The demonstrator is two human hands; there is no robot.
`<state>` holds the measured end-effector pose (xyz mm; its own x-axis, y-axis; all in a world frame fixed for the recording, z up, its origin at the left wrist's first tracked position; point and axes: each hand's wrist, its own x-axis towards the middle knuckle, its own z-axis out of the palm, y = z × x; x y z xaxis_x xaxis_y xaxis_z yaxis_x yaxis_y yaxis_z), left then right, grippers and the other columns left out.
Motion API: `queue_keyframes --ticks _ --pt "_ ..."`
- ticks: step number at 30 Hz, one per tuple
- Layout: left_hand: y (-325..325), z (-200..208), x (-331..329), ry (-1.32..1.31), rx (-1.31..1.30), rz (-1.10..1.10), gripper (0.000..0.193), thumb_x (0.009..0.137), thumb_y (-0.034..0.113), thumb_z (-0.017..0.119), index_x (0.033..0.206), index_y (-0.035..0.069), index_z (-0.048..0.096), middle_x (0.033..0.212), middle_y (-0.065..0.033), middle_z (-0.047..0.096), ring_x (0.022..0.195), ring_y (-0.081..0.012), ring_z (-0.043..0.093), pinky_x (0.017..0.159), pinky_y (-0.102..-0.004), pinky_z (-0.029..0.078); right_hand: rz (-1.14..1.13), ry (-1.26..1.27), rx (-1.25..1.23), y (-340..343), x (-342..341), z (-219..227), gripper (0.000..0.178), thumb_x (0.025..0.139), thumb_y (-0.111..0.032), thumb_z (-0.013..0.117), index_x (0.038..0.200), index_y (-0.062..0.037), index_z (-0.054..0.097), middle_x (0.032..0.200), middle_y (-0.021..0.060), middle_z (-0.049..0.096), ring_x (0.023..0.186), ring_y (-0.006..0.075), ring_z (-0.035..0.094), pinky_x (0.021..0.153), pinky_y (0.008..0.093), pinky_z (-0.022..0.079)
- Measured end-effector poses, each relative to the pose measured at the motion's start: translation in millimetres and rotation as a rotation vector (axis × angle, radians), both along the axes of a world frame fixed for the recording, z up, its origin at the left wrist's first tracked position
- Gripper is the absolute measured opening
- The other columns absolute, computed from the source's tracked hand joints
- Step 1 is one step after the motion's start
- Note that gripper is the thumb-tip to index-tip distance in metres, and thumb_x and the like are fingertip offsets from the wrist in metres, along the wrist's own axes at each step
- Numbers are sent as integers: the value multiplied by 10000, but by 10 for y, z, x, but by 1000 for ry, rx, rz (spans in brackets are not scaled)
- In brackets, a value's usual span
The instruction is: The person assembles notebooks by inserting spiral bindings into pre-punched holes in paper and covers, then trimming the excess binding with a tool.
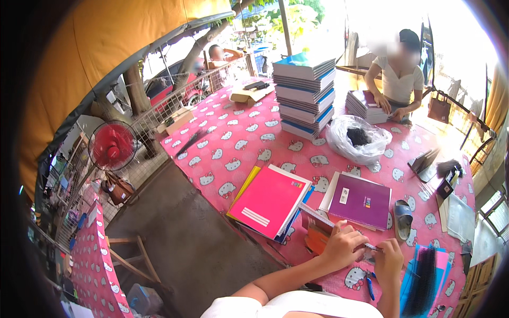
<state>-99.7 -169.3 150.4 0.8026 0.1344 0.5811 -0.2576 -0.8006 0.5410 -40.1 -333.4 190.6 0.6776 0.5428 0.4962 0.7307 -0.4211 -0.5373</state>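
Take the purple notebook (360, 201) as your landmark: it lies flat on the worktop (209, 159), which wears a pink cat-print cover. On the near side of that notebook, toward its left corner, you have an orange-faced booklet (316, 239) stood up on edge, its pale edge uppermost and slanting toward you. Your left hand (344, 244) is bent over that edge, fingers curled and closed on it. Your right hand (391, 258), nearer you than the purple notebook, has its fingers bent with the tips at the booklet's near end; I cannot tell whether they pinch it, since the thumb is hidden.

Left of the purple notebook, a pink notebook (273, 199) tops a small, uneven pile. Just to its right sits a blue-and-tan slipper-shaped thing (403, 220). Blue-handled pliers (370, 286) lie on its near side, close to your right wrist, and black binding coils (424, 281) rest on coloured covers (407, 294) to its near right. Beyond the purple notebook come a clear plastic bag (339, 138) with black stuff inside, a tall notebook stack (305, 95) farther left, and a co-worker (400, 79) touching a lower stack (363, 110).
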Motion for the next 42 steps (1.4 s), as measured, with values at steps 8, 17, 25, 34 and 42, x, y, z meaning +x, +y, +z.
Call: queue_keyframes --ticks 8,17,25,34,42 --pt "-24 71 -55 -2 3 -23 241 699 160 741 932 153 682 809 30 653 822 -150 585 1017 -420 295 61 26 -157 -69 -12 67 76 713 -33 613 788 -29 600 790 136 581 788 327 544 698 419 440" --pt "69 27 -176 -21 13 -103 230 677 134 753 899 146 697 838 54 678 827 -143 593 980 -422 312 -265 428 -555 -330 1467 -524 423 812 -368 671 986 17 636 943 220 645 916 365 622 788 438 491" --pt "81 124 -137 5 -81 -106 400 681 151 769 1064 129 657 866 14 667 909 -167 591 980 -420 308 -566 216 -583 -490 1815 -1390 548 686 -340 774 1020 35 556 1040 229 620 973 392 616 790 448 515" --pt "77 45 -14 -95 -30 -98 269 655 267 813 833 125 669 773 15 634 860 -167 587 981 -406 323 232 695 471 -535 1173 -610 394 651 -9 584 1045 -5 574 901 52 639 864 179 618 699 315 511" --pt "37 91 39 -32 -140 -105 596 636 249 825 1162 122 575 795 12 656 841 -165 604 989 -410 322 319 547 208 -616 1122 -778 273 701 -175 735 917 -49 626 822 43 641 729 201 633 738 359 511"
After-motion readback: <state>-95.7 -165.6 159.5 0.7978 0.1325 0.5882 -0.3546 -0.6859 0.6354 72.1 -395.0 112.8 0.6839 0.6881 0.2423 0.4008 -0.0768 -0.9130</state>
